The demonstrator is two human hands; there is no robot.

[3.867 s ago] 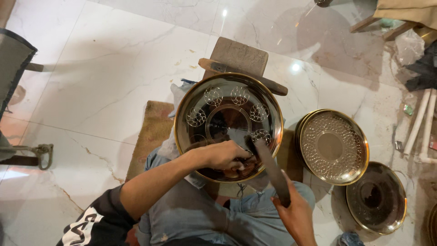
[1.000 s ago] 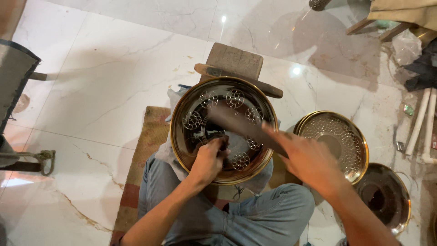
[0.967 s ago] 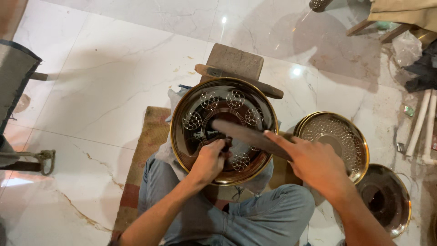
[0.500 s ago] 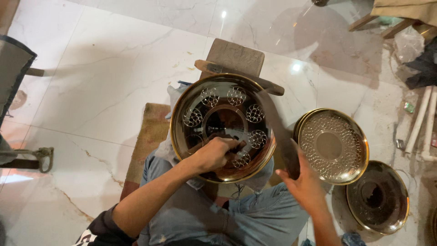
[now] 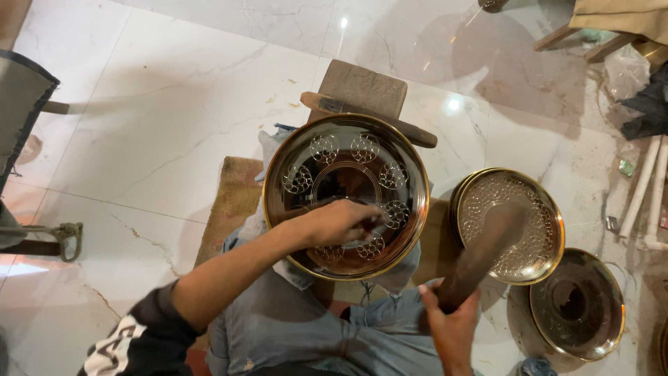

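Head view: left hand (image 5: 339, 221) pinches small tool, hard to make out, inside engraved brass plate (image 5: 346, 196) on lap. Right hand (image 5: 450, 324) grips dark wooden mallet (image 5: 480, 255) over patterned plate stack (image 5: 506, 224). Marble floor (image 5: 160, 132) open leftward.

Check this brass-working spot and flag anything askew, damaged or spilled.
Nothing looks damaged or spilled. The engraved brass plate rests on the person's lap, the left hand holding a small tool against it. The right hand holds a raised wooden mallet. Two more plates lie flat on the marble floor.
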